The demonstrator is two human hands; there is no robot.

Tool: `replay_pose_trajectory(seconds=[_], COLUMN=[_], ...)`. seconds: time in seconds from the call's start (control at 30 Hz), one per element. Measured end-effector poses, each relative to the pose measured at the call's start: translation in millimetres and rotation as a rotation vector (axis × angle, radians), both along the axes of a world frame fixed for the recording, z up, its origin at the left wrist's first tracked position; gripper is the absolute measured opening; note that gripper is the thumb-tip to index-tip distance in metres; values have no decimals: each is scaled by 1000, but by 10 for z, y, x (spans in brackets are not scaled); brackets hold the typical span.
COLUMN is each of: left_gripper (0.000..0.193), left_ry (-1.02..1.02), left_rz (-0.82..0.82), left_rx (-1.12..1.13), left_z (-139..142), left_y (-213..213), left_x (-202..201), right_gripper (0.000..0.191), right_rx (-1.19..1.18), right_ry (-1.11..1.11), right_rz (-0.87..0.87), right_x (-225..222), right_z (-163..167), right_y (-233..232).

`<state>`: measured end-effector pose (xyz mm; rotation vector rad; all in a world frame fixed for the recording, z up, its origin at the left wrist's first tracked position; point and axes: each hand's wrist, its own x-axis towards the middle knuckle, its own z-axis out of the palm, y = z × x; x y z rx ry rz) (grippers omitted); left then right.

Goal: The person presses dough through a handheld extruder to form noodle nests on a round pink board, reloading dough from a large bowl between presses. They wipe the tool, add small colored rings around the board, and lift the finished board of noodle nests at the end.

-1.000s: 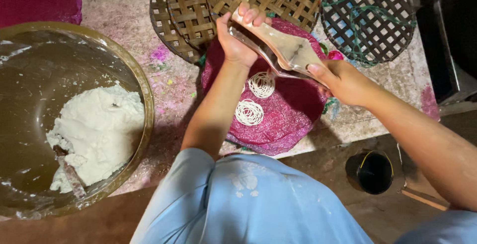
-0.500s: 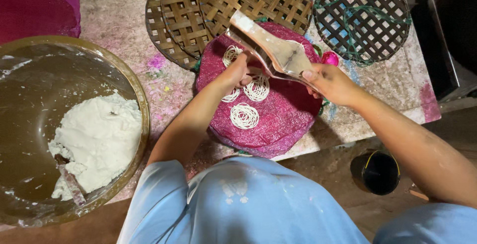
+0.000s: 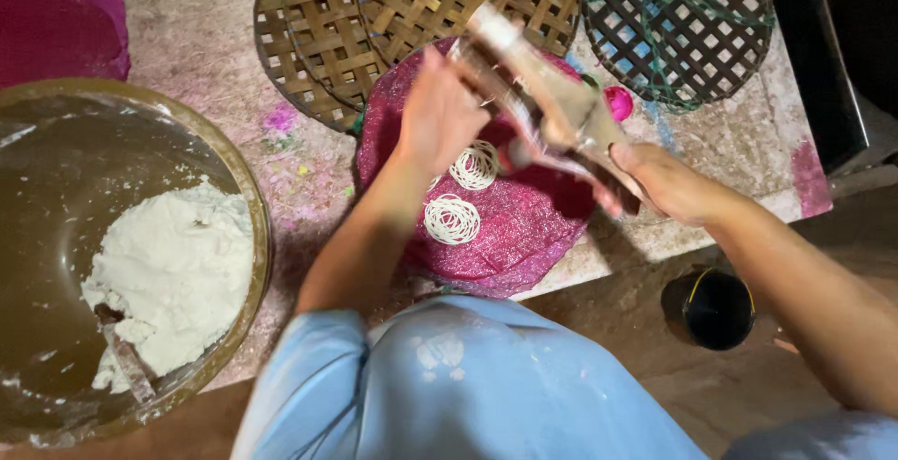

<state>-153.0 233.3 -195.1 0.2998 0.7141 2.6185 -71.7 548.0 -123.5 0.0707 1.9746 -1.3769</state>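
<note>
Noodle press point(image 3: 552, 109): my right hand point(image 3: 669, 184) grips its handles, left hand point(image 3: 440, 114) clasps its far end above the pink mat point(image 3: 533, 226). Step: extruding coils; next needs steady squeezing.

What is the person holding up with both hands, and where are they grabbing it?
A long wooden press. The right hand grips its near handle end; the left hand is at its far part, though blur hides exactly how the fingers close there.
</note>
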Motion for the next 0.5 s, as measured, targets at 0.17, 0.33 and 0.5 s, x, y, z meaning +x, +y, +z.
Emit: replay_pose_trajectory(seconds=[0.17, 0.33, 0.5], left_gripper=[50, 45, 42], left_ry=[-17, 38, -29], left_rz=[-74, -23, -16], left_rx=[620, 646, 627], left_z=[115, 27, -106], left_y=[622, 640, 669], left_x=[-343, -595, -501], right_gripper=[70, 66, 68], right_rx=[75, 507, 403], right_ry=[-113, 330, 171], right_rz=[32, 63, 26], right_x=[-51, -119, -44], right_z=[233, 227, 249], right_y=[93, -101, -164])
